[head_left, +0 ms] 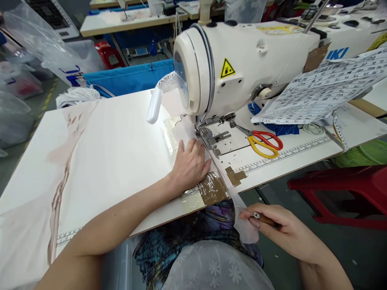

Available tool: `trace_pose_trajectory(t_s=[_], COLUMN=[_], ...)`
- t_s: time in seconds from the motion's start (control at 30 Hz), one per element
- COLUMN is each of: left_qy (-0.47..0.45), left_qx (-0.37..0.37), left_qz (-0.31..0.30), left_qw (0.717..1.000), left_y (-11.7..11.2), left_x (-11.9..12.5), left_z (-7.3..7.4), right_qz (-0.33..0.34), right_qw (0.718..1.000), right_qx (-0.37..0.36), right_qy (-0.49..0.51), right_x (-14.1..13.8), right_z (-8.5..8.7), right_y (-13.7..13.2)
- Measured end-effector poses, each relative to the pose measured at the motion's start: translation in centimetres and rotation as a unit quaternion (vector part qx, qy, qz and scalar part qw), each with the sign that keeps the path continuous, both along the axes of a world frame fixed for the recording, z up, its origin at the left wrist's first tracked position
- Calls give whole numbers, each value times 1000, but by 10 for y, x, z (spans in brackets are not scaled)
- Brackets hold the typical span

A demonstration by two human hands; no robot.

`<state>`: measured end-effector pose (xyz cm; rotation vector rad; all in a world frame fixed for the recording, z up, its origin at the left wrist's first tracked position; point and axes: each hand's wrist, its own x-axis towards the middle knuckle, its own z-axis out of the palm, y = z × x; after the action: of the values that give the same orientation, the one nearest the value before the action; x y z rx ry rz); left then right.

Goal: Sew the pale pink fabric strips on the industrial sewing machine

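Observation:
My left hand (190,163) lies flat, fingers together, on a pale sheer fabric (181,121) just left of the presser foot (202,135) of a white sewing machine (238,64). The fabric runs under the foot and off the table's front edge. My right hand (282,229) is below the table edge, closed on a thin pointed tool with a brown handle (256,216), and it also pinches the hanging end of the fabric (246,229).
Red and yellow scissors (264,143) lie right of the needle plate. A printed sheet (326,86) leans on the machine. Pale cloth (65,161) drapes the table's left side. A red stool (341,193) stands at right; blue bin (130,78) behind.

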<state>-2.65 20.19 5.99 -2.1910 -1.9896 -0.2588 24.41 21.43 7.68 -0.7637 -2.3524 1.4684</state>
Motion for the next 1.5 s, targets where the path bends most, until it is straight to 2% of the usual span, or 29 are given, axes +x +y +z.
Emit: trace_pose_trajectory(t_s=[0.4,0.53,0.63,0.73,0.83,0.9,0.93,1.1,1.2,1.33,1.5], left_qy=[4,7,13,27,26,13,6,-28,-37,-43,-56], left_qx=[-11,-5,10,17,12,1,-2,4,8,12,14], left_qz=[1,3,10,9,6,3,0,-19,-20,-8,7], left_qw=[1000,1000,1000,999,1000,1000,1000,999,999,999,998], left_y=[5,7,10,10,7,5,3,1,4,12,17], left_x=[-6,-8,-11,-14,-14,-14,-14,-14,-13,-15,-22], left_z=[4,4,2,2,4,6,7,4,1,-1,-4], right_qz=[-11,-46,-108,-192,-247,-264,-272,-282,-255,-231,-214], right_qw=[998,990,960,900,850,850,861,935,958,969,968], right_qx=[-56,-128,-246,-371,-441,-430,-405,-197,-114,-71,-102], right_qy=[20,32,74,124,145,148,146,90,69,52,78], right_x=[-26,-32,-41,-52,-60,-60,-58,-37,-29,-30,-36], right_z=[-2,-5,-11,-19,-26,-29,-30,-35,-38,-38,-37], right_y=[9,6,-6,-25,-42,-46,-47,-40,-36,-33,-32])
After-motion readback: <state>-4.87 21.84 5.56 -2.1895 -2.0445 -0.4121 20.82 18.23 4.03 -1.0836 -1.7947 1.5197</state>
